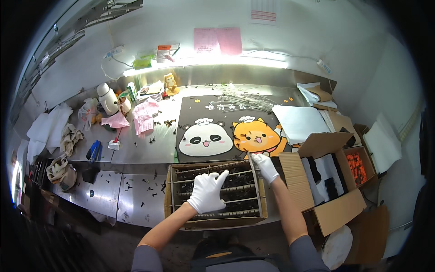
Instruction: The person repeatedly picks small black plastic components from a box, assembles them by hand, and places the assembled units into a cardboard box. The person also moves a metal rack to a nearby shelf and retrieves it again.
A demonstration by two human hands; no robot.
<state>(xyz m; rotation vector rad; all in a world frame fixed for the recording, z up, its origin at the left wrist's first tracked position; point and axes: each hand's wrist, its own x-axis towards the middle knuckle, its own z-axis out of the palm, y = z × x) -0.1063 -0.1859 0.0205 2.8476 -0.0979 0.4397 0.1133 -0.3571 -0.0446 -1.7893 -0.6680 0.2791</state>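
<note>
A cardboard box (pixel 168 199) sits before me at the bench's front edge. Inside it stands a metal rack (pixel 231 195) with crossbars and rows of small dark parts. Over the left middle of the rack is my left hand (pixel 207 192) in a white glove, fingers apart and pointing away from me. Whether it touches the bars I cannot tell. My right hand (pixel 266 167), also gloved in white, closes on the rack's side bar at the far right corner. Its fingertips are partly hidden.
Behind the box lies a dark mat (pixel 195 106) with cartoon animals and thin clear rods. Dark screws (pixel 142 204) are scattered on the metal bench. An open carton (pixel 328 213) stands at right, beside a box of orange parts (pixel 356 168). A white flask (pixel 107 99) stands back left.
</note>
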